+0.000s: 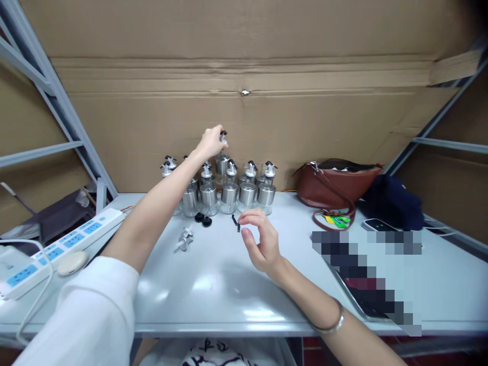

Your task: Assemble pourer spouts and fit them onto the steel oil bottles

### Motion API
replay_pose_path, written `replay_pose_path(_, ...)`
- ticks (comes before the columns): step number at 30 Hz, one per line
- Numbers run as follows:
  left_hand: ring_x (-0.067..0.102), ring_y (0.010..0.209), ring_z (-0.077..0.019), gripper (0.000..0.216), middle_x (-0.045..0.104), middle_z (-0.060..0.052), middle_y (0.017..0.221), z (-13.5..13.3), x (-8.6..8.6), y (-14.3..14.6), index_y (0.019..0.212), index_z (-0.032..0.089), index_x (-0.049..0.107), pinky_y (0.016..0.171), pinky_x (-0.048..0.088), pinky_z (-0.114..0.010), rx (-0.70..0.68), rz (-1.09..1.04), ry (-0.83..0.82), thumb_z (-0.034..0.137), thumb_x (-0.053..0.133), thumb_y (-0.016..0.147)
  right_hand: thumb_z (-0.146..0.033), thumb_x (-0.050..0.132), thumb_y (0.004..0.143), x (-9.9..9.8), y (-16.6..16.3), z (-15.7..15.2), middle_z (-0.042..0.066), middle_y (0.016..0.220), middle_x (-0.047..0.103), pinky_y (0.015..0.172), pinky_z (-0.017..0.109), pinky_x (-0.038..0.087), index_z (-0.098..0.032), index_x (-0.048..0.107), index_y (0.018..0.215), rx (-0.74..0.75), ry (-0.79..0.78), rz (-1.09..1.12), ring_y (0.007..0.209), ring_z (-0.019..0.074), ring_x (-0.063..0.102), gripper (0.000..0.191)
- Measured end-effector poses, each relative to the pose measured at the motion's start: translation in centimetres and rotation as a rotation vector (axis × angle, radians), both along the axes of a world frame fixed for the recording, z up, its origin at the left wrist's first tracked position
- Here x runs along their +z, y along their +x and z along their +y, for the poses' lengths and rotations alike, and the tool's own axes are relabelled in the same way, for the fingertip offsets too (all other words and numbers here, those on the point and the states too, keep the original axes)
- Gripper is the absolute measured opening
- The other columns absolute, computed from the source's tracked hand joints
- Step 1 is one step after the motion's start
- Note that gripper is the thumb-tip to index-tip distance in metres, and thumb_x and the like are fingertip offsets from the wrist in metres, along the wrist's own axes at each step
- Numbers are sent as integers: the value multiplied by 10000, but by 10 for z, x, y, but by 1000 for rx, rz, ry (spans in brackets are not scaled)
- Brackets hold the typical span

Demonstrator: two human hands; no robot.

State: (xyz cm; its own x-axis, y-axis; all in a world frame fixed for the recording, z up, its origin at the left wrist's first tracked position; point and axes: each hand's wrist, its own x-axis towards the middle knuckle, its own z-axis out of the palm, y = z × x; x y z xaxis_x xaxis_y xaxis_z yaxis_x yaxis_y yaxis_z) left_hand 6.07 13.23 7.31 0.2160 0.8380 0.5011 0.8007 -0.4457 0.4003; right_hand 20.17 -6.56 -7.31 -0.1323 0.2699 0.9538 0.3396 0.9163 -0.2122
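At the back of the table my left hand point(212, 142) is closed on the top of an oil dispenser bottle point(222, 165), a glass one with a steel sleeve. That bottle is held upright, higher than the row in front of it. Several similar bottles point(229, 194) with grey and black flip spouts stand close together, some partly hidden by my left forearm. My right hand point(262, 243) hovers over the table, its fingers bent and thumb apart, holding nothing. Beside its fingertips lie small black strip-like parts point(235, 222). Two black caps point(206, 221) and some grey-white spout parts point(185, 239) lie further left.
A power strip point(72, 246) and a round white object point(72, 263) are at left. To the right are a brown handbag point(331, 185), a dark blue cap point(396, 201), a phone point(379, 225) and a pixelated tablet-like object point(362, 279). A cardboard wall point(267, 127) closes the back.
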Motion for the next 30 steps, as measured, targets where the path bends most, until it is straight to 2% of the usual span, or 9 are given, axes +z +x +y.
replay_pose_path(4,599,1086,-279,416,636,-163,1092,0,-7,11,1081,88,595,950,487,-380,30,89,-121,148,750,699,-111,446,872,0,0,-1,50,780,596,643,335,469,-204,519,916,-2,-17,-34,706,181,575,126)
replay_pose_path(9,694,881,-268,225,685,-167,936,0,-16,19,904,70,641,809,540,-336,43,133,-272,91,708,690,-93,442,867,4,0,-3,37,718,596,590,307,458,-206,526,866,-2,7,-29,634,166,559,141)
replay_pose_path(11,707,820,-262,216,695,-160,887,0,-20,20,873,66,643,766,550,-318,55,143,-328,97,722,673,-95,439,868,5,0,-3,35,711,598,585,306,458,-208,530,866,-2,9,-23,624,166,558,146)
replay_pose_path(15,710,806,-234,312,714,-124,903,3,-25,22,917,80,643,758,552,-285,62,143,-398,105,765,631,-97,443,865,4,0,-3,31,701,599,587,309,460,-208,539,865,16,-6,-21,628,170,562,148)
replay_pose_path(18,704,823,-211,297,719,-112,962,5,-25,26,980,95,642,780,546,-284,50,134,-416,77,700,689,-93,447,859,3,1,-2,31,707,601,596,309,464,-206,543,868,19,-15,-30,635,169,566,148)
replay_pose_path(21,682,920,-220,297,701,-135,1039,-1,-16,27,1051,84,627,838,524,-299,42,135,-393,53,606,756,-79,453,854,2,1,-2,32,715,600,599,306,464,-205,538,872,18,-19,-39,638,166,567,153)
replay_pose_path(25,534,1199,-217,431,567,-135,1301,-34,-2,17,1258,112,504,1002,408,-287,-15,127,-214,109,551,830,-80,453,856,2,2,-2,27,706,593,595,305,456,-207,537,878,2,-10,-48,628,163,557,154)
replay_pose_path(28,564,1120,-191,372,574,-115,1265,-83,-5,-3,1260,126,484,974,407,-285,-225,169,9,166,473,890,-88,452,858,4,5,2,24,697,591,586,299,450,-207,538,874,-18,-6,-86,614,160,542,148)
replay_pose_path(30,585,1055,-197,347,591,-81,1224,-120,-18,-22,1246,184,494,928,423,-303,-367,345,-42,215,460,902,-93,452,860,6,8,9,24,685,591,584,293,447,-205,538,856,-32,-11,-174,609,159,538,141)
